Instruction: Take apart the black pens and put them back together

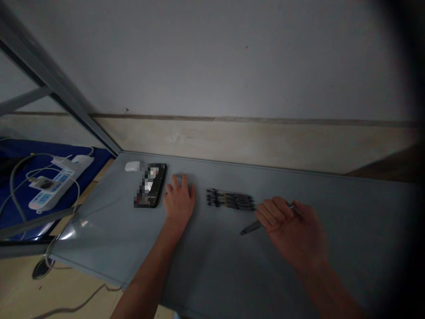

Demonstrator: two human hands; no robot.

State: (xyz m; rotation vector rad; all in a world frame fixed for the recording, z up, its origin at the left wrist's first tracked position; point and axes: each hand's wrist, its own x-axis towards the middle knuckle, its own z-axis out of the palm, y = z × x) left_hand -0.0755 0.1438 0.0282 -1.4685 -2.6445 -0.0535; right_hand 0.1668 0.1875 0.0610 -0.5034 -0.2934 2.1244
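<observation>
On the grey table point(212, 266) my left hand point(179, 199) lies palm down with its fingers spread, holding nothing. It rests between a black phone point(158, 186) and a group of pens. My right hand point(292, 226) is closed around a dark pen point(250, 228), its tip pointing left and down towards me. Several black pens point(230, 200) lie side by side in a row between my hands, their ends just left of my right-hand fingers. Part of the held pen is hidden inside my fist.
A small white case point(133, 166) sits at the table's back left corner, beside the phone. Left of the table, a white power strip point(63, 181) with plugs and cables lies on blue material. A grey metal frame point(63, 88) rises at the left, and a wall point(232, 66) stands behind.
</observation>
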